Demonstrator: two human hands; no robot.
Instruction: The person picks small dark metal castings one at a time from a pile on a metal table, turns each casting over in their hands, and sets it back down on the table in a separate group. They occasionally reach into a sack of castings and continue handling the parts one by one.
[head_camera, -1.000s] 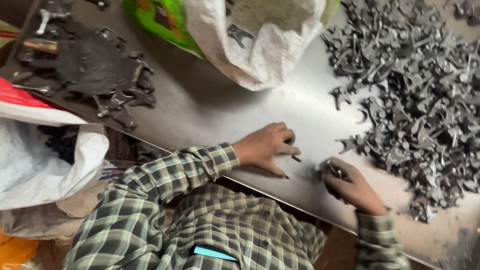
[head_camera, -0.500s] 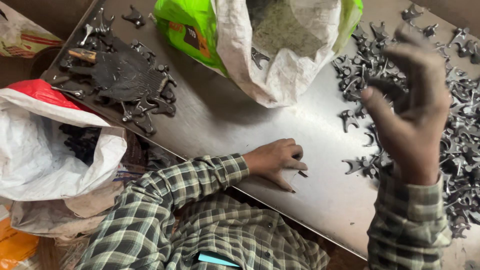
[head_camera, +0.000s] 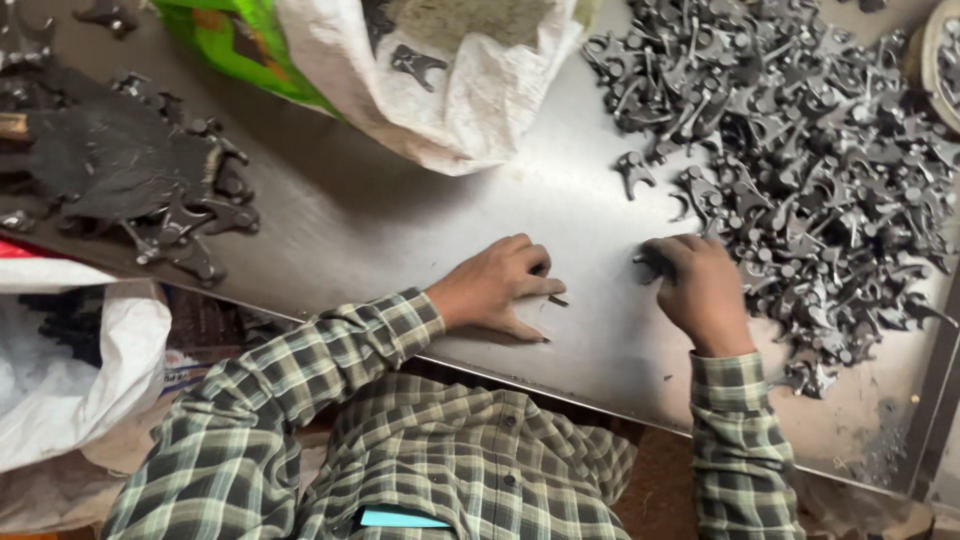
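A person in a green checked shirt leans over a bare steel bench (head_camera: 400, 220), seen from above. The right hand (head_camera: 703, 290) rests knuckles up at the near fringe of a large heap of small dark metal parts (head_camera: 800, 170) that fills the bench's far right corner and runs along its right edge. Its fingers curl down over one part at the fringe; whether they have closed on it cannot be told. The left hand (head_camera: 495, 290) lies palm down near the middle of the near edge, fingers loosely bent, with a thin dark sliver (head_camera: 556, 299) just beside its fingertips; it appears to hold nothing.

The parts look like forked castings with short stems: probably stiff, dense for their size, hard-edged and apt to tangle. A single stray part (head_camera: 633, 172) lies apart from the heap; its stem or fork arms look the likeliest places to pinch.

Bare steel stretches between the hands and the far side. A white woven sack (head_camera: 440, 90) slumps at the far middle, a green bag (head_camera: 230, 50) beside it. Darker parts (head_camera: 150, 190) sit on a black mat at the left end. Another white sack (head_camera: 70, 370) hangs below the near left edge.
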